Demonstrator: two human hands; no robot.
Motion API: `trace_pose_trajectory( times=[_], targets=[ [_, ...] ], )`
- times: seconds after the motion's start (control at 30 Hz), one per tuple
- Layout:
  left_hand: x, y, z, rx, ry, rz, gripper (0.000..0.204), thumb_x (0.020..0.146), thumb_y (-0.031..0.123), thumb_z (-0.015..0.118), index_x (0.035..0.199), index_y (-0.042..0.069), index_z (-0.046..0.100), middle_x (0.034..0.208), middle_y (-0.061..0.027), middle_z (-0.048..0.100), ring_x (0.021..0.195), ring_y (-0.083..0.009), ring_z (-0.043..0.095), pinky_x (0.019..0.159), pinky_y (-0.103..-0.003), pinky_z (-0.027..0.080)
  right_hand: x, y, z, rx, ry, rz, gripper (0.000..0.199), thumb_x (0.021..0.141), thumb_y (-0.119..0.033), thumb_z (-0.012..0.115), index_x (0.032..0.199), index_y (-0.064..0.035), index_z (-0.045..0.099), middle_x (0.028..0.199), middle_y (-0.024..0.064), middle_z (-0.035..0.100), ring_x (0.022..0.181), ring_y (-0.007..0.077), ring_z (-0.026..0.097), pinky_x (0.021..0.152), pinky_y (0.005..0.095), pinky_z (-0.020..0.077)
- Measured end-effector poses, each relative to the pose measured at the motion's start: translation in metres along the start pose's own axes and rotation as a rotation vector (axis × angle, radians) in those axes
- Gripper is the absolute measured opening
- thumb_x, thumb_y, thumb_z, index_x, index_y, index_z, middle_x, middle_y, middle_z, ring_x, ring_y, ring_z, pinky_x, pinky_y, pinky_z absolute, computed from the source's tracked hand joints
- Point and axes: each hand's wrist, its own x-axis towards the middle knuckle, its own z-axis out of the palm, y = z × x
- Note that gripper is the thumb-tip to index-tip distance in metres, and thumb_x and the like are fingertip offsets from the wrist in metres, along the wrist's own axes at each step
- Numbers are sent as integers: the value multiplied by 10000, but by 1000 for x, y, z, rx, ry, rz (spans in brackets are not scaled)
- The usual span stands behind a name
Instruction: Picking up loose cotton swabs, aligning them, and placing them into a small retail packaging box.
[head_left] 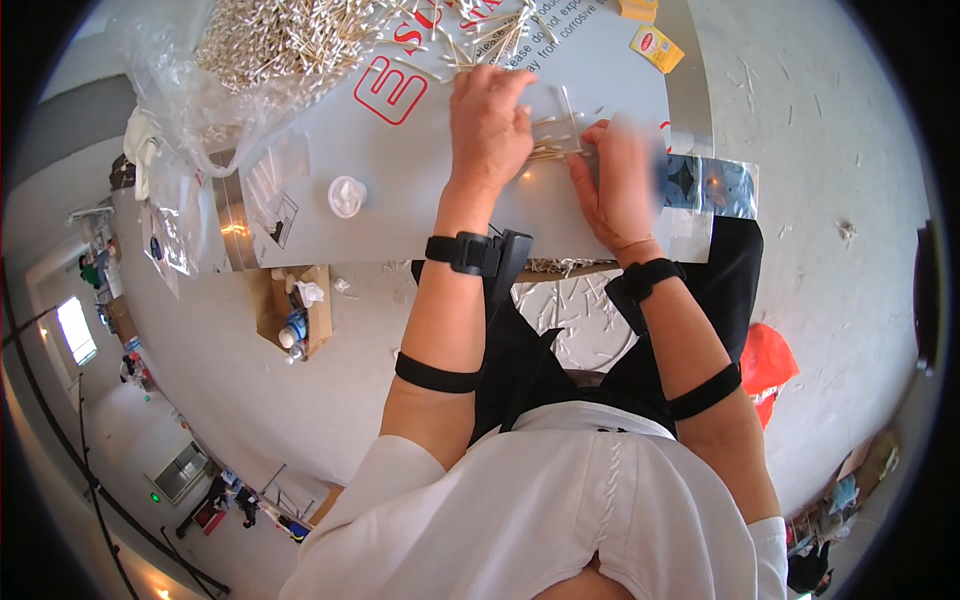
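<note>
Grey table (400,215), near edge right over wearer's lap, floor (830,180) past R edge. Small bunch of swabs (548,153) lies btwn the hands, R of table centre; big swab heap (290,45) at far-L corner. L hand (490,125): fingers curled, can't tell if grip has any. R hand (615,185): thumb & forefinger parted by stick ends, nothing visibly pinched. Swabs prob. v. light, stiff thin sticks, soft tips; likely roll, snap if bent. Hold mid-stick. Room L toward white cup (347,197); R tighter, dark strip (712,187) overhangs edge.
</note>
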Motion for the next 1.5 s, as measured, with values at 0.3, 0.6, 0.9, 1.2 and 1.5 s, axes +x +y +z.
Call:
trace_pose_trajectory(
  times=[0.3,0.6,0.9,1.2,1.5],
  targets=[
    [-3,4,8,135,-95,147,167,752,46,720,889,110,651,1035,-38,570,1041,-292,496,870,-429,408,1,-2,-1,-40,-8,-8,363,819,-164,694,1129,-40,551,1175,118,563,1059,336,521,947,433,421],
    [-23,-6,0,-33,15,85,140,766,20,688,865,49,594,880,-117,585,896,-329,540,780,-432,455,1,-2,-1,-64,-18,-7,407,837,-187,683,1194,-38,553,1221,123,559,1097,332,520,972,431,414],
    [40,-29,-3,109,163,-60,160,755,148,719,874,57,662,912,-123,617,943,-342,549,802,-439,472,0,-2,-2,-85,-35,2,421,835,-196,680,1206,-37,559,1230,123,560,1106,334,518,979,433,414],
    [89,-41,18,356,33,77,182,746,231,755,782,61,698,877,-135,663,915,-354,600,822,-462,480,2,-5,-2,-61,-38,-7,419,826,-181,686,1197,-38,552,1222,123,558,1096,334,520,974,432,417],
    [82,-29,-37,-34,-480,-120,140,804,129,726,816,7,659,635,-60,583,586,-141,508,582,-314,440,2,-2,-5,-63,-32,-21,407,831,-172,681,1192,-40,546,1207,120,558,1070,330,526,957,427,424]
  ],
)
